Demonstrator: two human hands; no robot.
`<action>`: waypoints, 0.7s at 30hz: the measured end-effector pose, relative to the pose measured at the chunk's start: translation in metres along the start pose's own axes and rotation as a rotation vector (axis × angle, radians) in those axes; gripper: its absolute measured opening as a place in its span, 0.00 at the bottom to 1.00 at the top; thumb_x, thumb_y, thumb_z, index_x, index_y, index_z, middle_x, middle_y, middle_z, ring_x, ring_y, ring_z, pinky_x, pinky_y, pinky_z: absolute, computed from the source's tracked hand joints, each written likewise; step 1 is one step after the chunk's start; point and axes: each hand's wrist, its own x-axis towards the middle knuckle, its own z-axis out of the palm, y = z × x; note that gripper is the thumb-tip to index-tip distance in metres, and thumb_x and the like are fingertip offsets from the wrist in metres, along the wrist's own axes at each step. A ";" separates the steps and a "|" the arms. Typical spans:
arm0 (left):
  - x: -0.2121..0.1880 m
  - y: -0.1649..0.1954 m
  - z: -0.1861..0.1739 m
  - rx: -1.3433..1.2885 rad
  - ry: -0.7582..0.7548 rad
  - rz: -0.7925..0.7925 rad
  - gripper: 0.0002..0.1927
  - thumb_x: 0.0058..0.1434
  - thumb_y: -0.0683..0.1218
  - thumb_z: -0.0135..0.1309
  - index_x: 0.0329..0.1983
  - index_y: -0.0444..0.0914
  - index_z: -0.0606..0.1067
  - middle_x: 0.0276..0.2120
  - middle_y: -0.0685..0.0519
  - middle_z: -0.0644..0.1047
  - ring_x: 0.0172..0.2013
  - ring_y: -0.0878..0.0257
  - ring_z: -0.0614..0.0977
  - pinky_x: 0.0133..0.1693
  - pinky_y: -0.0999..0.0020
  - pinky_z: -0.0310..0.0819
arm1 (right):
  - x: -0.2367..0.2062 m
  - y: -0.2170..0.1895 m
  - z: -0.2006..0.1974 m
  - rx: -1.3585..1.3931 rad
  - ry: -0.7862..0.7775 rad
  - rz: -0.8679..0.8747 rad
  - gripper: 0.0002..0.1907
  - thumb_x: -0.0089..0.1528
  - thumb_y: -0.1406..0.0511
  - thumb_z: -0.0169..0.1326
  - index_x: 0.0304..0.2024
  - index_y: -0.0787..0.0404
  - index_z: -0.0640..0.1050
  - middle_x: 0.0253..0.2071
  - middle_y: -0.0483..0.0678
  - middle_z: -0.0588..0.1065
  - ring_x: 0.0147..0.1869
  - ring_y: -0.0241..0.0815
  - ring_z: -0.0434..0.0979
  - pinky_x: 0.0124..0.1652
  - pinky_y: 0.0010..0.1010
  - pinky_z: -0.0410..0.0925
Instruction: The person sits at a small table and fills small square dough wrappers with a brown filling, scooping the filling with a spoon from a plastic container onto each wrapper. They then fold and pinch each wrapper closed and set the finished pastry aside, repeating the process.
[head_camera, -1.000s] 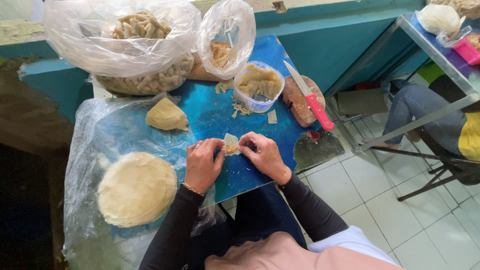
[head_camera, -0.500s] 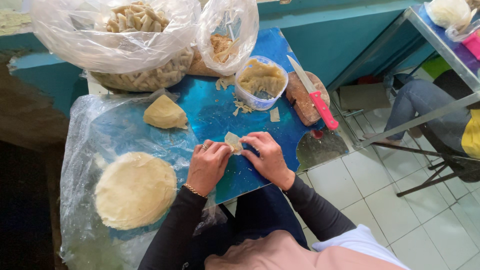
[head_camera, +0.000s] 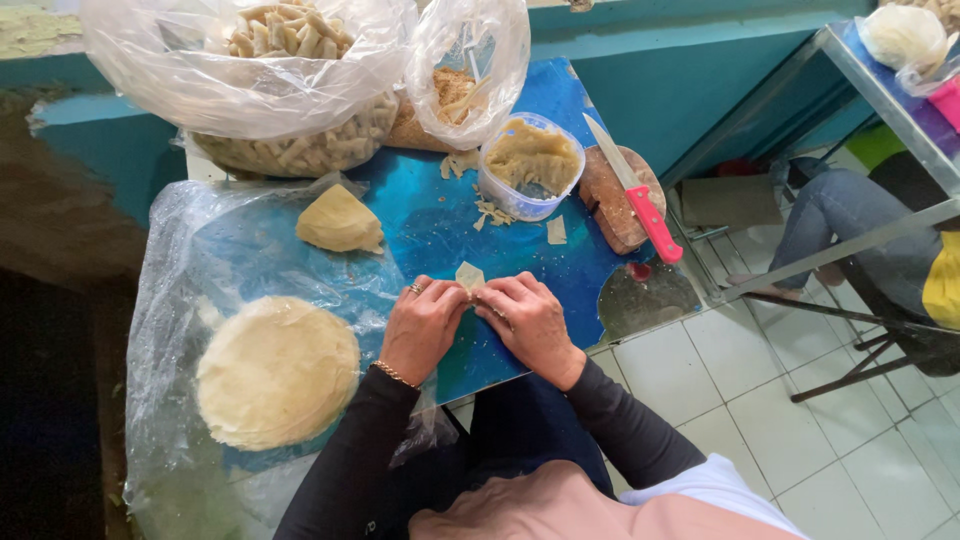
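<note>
- Head view: the left hand (head_camera: 422, 328) and the right hand (head_camera: 528, 322) meet over the near part of the blue surface (head_camera: 440, 235), fingers closed from both sides on a small pale dough piece (head_camera: 469, 276).
- The small pale dough piece stands between the fingertips, its pointed end aimed away from the person toward the far edge; its long axis runs roughly near-to-far.
- Left of the hands, a flat round stack of pale dough sheets (head_camera: 276, 371) lies on clear plastic film (head_camera: 180, 290); a pale dough lump (head_camera: 339, 222) sits beyond it.
- Farther back stand a clear plastic tub of tan filling (head_camera: 531, 163) and a large clear bag of rolled pastries (head_camera: 270, 85).
- To the right, a red-handled knife (head_camera: 635, 190) rests on a round wooden board (head_camera: 612, 200), blade pointing away, handle toward the near right.
</note>
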 end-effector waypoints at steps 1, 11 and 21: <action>0.000 -0.001 0.002 0.006 -0.014 -0.012 0.04 0.61 0.42 0.57 0.38 0.40 0.75 0.39 0.53 0.79 0.42 0.53 0.78 0.44 0.58 0.72 | 0.001 0.000 -0.001 -0.010 -0.018 -0.026 0.12 0.57 0.65 0.63 0.44 0.59 0.81 0.42 0.46 0.79 0.44 0.48 0.76 0.43 0.37 0.70; 0.004 -0.012 0.016 -0.138 0.034 -0.170 0.02 0.63 0.42 0.57 0.35 0.39 0.76 0.32 0.49 0.79 0.36 0.48 0.79 0.42 0.55 0.73 | 0.030 0.048 0.015 0.219 -0.321 0.074 0.06 0.59 0.64 0.65 0.35 0.58 0.83 0.36 0.48 0.76 0.41 0.48 0.77 0.39 0.36 0.70; 0.026 -0.026 0.023 -0.192 -0.157 -0.550 0.06 0.53 0.45 0.60 0.33 0.40 0.79 0.30 0.50 0.82 0.35 0.51 0.84 0.37 0.55 0.76 | 0.021 0.040 0.013 0.250 -0.170 0.032 0.04 0.64 0.67 0.61 0.40 0.57 0.79 0.39 0.46 0.79 0.44 0.48 0.80 0.43 0.34 0.71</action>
